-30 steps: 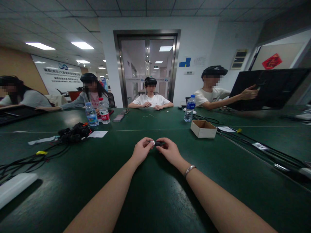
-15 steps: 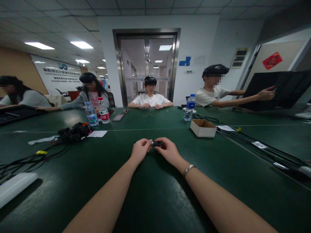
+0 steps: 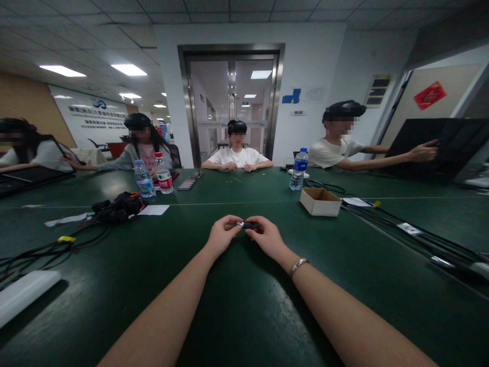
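In the head view, a small black stick-like object with a silver end [image 3: 248, 225] lies across the gap between my hands, just over the green table. Thumb and fingertips of my left hand [image 3: 222, 236] are closed at its silver end. At the black end, my right hand [image 3: 269, 237] pinches it between thumb and fingers. The fingertips cover part of the object, and its exact kind does not show. A silver bracelet [image 3: 297, 267] circles my right wrist.
An open cardboard box [image 3: 320, 202] stands to the right, with a water bottle [image 3: 298, 171] behind it. Black cables [image 3: 385, 220] run along the right. At left are a black cable bundle [image 3: 119, 207], two bottles and a white device [image 3: 28, 295]. Several people sit around the table.
My left fingers have shifted slightly on the silver end, which now shows more between the hands. The hands stay in place. At far left, a person's hand has lifted from the black panel.
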Action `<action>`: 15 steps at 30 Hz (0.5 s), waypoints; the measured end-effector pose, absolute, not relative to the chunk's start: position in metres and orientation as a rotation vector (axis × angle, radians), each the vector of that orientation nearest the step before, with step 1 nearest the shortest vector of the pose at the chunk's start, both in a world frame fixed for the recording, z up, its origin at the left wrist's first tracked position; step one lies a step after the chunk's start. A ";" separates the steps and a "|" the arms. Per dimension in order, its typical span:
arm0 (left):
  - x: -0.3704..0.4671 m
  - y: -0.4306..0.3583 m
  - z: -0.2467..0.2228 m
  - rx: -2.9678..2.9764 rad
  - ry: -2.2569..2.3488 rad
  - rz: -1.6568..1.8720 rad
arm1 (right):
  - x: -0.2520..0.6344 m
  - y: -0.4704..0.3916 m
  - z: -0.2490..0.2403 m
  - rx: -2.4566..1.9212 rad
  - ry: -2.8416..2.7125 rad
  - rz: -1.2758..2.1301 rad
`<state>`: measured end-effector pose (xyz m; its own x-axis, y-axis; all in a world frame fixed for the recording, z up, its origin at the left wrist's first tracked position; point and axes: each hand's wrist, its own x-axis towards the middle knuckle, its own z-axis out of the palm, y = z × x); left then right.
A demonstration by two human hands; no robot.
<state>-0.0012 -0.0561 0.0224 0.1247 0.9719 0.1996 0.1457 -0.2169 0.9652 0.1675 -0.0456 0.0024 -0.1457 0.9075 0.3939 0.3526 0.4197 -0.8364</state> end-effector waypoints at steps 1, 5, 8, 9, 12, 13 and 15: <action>-0.001 -0.056 0.023 1.529 1.132 1.202 | 0.167 -0.045 0.002 -1.106 -1.705 0.721; 0.000 -0.059 0.026 1.491 1.121 1.209 | 0.167 -0.046 0.002 -1.107 -1.695 0.719; 0.002 -0.060 0.027 1.415 1.152 1.244 | 0.167 -0.048 0.005 -1.105 -1.709 0.708; 0.002 -0.059 0.026 1.400 1.178 1.249 | 0.167 -0.048 0.006 -1.106 -1.715 0.709; 0.002 -0.056 0.022 1.442 1.224 1.225 | 0.167 -0.050 0.008 -1.119 -1.717 0.713; 0.001 -0.055 0.020 1.472 1.216 1.218 | 0.167 -0.050 0.009 -1.125 -1.714 0.718; 0.000 -0.053 0.017 1.521 1.172 1.219 | 0.166 -0.051 0.009 -1.133 -1.706 0.735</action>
